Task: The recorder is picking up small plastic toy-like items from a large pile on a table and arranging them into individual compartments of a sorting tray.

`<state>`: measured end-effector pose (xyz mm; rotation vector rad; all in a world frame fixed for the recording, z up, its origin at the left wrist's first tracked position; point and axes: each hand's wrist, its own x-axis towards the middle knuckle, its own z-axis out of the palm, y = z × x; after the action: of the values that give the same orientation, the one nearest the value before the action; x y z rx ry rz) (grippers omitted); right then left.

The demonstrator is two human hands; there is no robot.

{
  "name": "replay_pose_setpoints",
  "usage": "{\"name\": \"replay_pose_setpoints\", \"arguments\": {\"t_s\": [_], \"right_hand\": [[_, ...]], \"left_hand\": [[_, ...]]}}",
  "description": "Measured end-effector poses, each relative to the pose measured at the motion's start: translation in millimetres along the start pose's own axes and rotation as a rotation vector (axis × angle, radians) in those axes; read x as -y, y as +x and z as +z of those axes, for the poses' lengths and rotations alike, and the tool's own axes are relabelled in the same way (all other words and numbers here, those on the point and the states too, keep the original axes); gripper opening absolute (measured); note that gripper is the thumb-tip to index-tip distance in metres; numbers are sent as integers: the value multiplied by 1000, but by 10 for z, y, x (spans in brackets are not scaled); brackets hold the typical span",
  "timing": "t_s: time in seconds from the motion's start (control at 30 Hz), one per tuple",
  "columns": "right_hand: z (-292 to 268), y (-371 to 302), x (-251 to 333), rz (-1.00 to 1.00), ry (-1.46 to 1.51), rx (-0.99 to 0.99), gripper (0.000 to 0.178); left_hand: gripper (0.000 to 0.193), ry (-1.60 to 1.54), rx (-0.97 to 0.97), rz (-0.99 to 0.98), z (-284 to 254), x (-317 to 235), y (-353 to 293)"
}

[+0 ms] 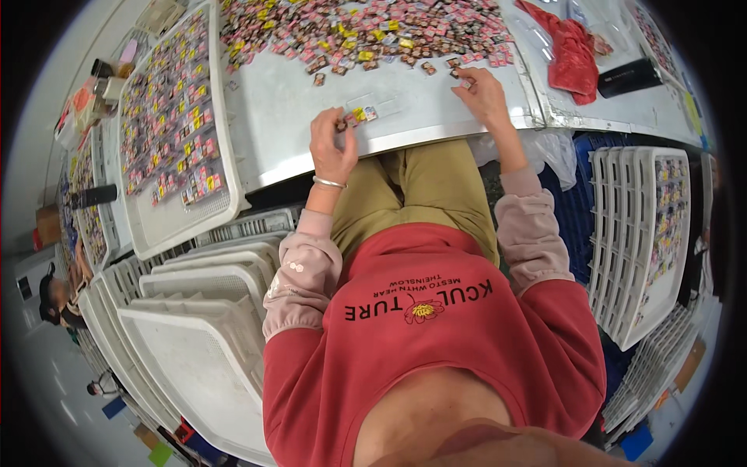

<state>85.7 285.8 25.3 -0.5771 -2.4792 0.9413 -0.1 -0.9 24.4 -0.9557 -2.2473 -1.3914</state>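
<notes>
At the near edge of the table, my left hand (333, 152) has its thumb and forefinger closed around the left end of a clear plastic tray (383, 107). Small pink, yellow and brown pieces (359, 116) sit in a short row in that tray. To the right and a little farther away, my right hand (484, 97) pinches a small dark square piece (454, 71) at its fingertips. Beyond both hands spreads a large heap of small printed square pieces (373, 35), mostly pink, brown and yellow. A few loose ones lie at its near fringe.
A white tray (230, 148) of filled clear packs stands at left. Stacked white trays (194, 350) are below it, and more (622, 233) stand at right. Red plastic bagging (572, 62) and a black box (629, 78) lie on the right part of the table.
</notes>
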Motion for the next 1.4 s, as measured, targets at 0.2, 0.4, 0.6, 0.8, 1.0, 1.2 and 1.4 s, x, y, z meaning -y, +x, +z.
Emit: {"name": "replay_pose_setpoints", "arguments": {"t_s": [0.2,0.4,0.6,0.8,1.0,1.2,1.4], "right_hand": [[442,-1,404,-190,387,197,24],[711,-32,784,-443,166,346,16],[752,-234,755,-596,55,279,10],[618,-100,667,-383,354,104,12],[326,273,373,-303,-303,-38,16],[308,312,71,-270,-119,17,22],[-96,259,-163,-80,59,-122,27]], "left_hand": [[33,113,108,115,1,25,62],[35,159,283,229,167,45,3],[32,132,264,192,173,4,-7],[34,182,273,210,139,-7,-9],[23,-184,-4,-134,-17,157,108],[23,-330,-315,-482,-581,274,351],[25,62,18,-51,-299,132,110]]}}
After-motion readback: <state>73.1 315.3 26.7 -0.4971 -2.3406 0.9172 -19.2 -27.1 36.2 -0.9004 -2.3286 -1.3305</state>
